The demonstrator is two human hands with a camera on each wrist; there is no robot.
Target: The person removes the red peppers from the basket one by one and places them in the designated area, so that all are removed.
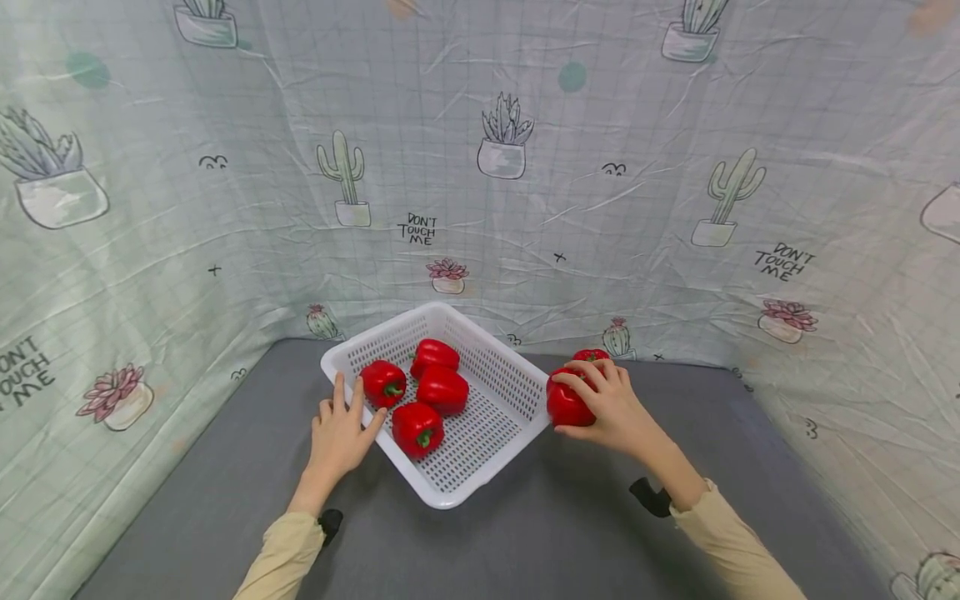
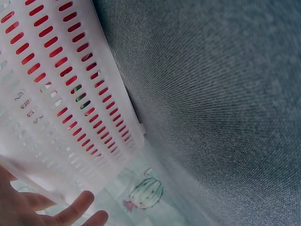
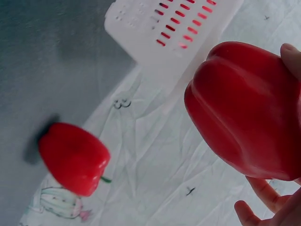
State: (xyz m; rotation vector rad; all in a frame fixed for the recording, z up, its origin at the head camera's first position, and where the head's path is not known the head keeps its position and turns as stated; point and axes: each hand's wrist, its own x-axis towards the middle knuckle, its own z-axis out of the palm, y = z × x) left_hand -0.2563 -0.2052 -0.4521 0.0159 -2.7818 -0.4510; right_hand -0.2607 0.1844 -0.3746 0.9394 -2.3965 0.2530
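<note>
A white perforated plastic basket point(image 1: 510, 450) stands turned cornerwise on the table, with several red bell peppers point(image 1: 442, 390) lying in its left half. At its left rim is my left hand point(image 1: 337, 440), fingers spread and fairly straight, the thumb reaching over the edge. My right hand point(image 1: 613, 412) grips a red bell pepper point(image 3: 244, 113) just off the basket's right corner, raised above the table. Behind that one, another red bell pepper point(image 3: 75, 159) lies on the table, mostly covered by the hand in the head view; its green stem shows in the right wrist view.
The grey table point(image 1: 510, 550) reaches to a hanging cloth point(image 1: 570, 233) printed with cacti, which closes off the back and both sides. The basket's far corner stands close to this cloth. A black strap point(image 1: 649, 497) sits at the right wrist.
</note>
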